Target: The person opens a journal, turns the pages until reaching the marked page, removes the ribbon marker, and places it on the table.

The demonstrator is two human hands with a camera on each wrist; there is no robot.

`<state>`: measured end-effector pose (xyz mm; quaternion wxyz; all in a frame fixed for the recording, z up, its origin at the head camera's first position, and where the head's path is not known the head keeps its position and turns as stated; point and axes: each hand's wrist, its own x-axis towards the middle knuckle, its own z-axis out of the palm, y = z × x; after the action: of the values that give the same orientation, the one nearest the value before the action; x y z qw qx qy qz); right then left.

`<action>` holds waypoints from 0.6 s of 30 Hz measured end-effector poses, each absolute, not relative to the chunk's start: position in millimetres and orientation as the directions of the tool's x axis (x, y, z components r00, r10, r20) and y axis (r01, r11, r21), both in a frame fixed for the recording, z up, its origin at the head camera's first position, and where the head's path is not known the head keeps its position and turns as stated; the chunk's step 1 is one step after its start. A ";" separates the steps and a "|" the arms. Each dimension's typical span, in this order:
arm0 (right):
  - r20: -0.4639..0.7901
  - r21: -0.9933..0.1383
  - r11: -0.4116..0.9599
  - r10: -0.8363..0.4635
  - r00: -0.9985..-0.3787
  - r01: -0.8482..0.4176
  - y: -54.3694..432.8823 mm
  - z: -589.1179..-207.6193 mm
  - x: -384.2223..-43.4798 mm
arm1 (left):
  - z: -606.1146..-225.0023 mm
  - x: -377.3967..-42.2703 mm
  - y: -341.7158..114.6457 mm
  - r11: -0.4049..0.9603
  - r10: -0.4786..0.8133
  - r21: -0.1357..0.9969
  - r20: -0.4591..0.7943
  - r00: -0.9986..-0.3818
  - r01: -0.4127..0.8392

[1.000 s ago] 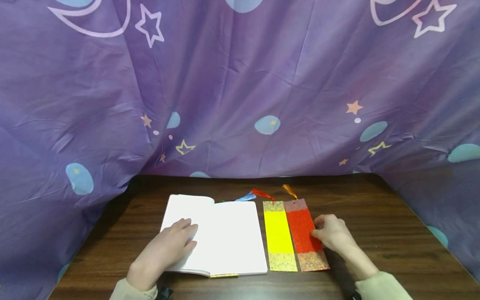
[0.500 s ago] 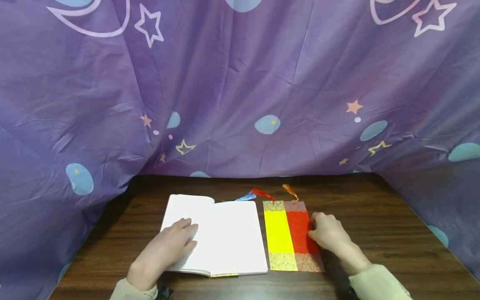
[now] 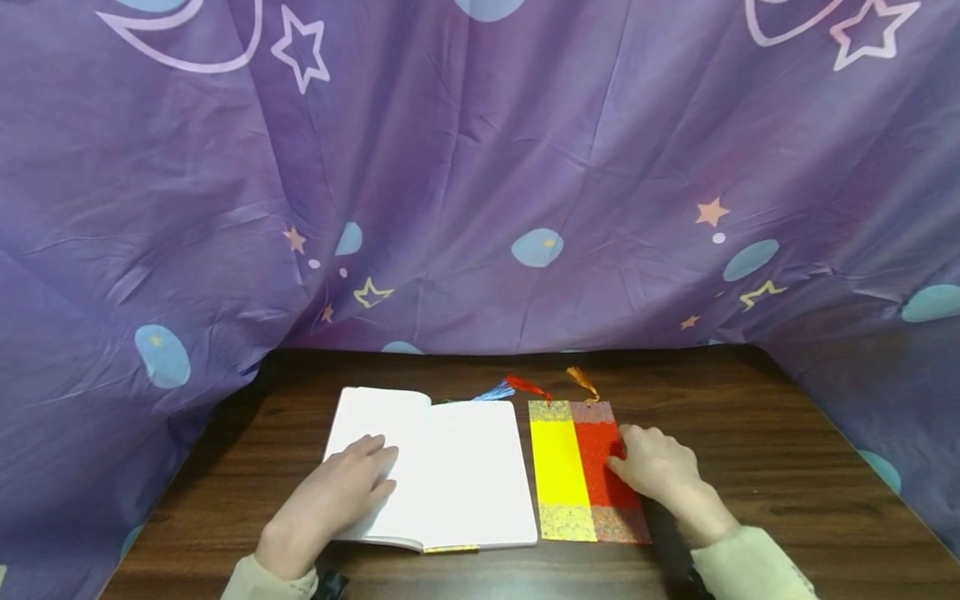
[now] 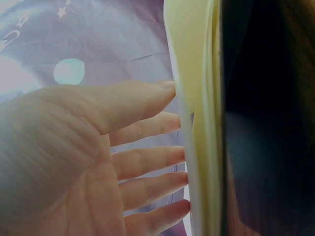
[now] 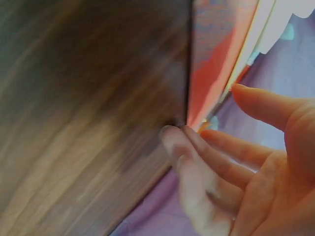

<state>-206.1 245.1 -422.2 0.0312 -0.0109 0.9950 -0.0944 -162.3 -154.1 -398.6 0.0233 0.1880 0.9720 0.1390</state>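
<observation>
An open book (image 3: 480, 475) with blank white pages lies flat on the table. My left hand (image 3: 333, 500) rests on its left page; in the left wrist view its fingers (image 4: 152, 157) and thumb touch the paper. To the right of the book lie a yellow bookmark (image 3: 558, 467) and a red bookmark (image 3: 597, 454), side by side, long edges meeting. My right hand (image 3: 660, 471) is at the red bookmark's right edge, thumb over its face. The right wrist view has the other fingertips (image 5: 170, 135) low by that edge, apart from the thumb.
A red tassel (image 3: 528, 387) and an orange tassel (image 3: 582, 383) trail from the bookmarks' top ends. Behind the book a blue tassel (image 3: 495, 392) sticks out, and a yellow strip (image 3: 450, 549) shows under its front edge. A purple curtain (image 3: 480, 167) hangs behind the wooden table (image 3: 765, 467).
The red bookmark, earlier slanting away at its lower end, has swung left against the yellow one. My right hand has moved left with it. The left hand stays put.
</observation>
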 end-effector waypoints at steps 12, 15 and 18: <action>-0.012 -0.246 0.967 -0.079 -0.997 -0.074 216.5 -413.7 -197.0 | -397.2 -161.1 -154.4 0.889 0.373 0.284 0.008 -0.928 0.360; 0.019 -0.331 0.938 -0.106 -0.994 -0.107 206.4 -414.9 -191.8 | -397.9 -161.3 -154.1 0.890 0.373 0.281 0.010 -0.928 0.360; 0.042 -0.431 0.893 -0.127 -0.991 -0.133 195.1 -416.0 -188.0 | -398.7 -161.9 -154.9 0.891 0.372 0.273 0.017 -0.928 0.362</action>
<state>-188.0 195.1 -416.0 -0.0064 -0.0670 0.9728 -0.2218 -161.9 -154.9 -398.7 0.0177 0.1889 0.9722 0.1371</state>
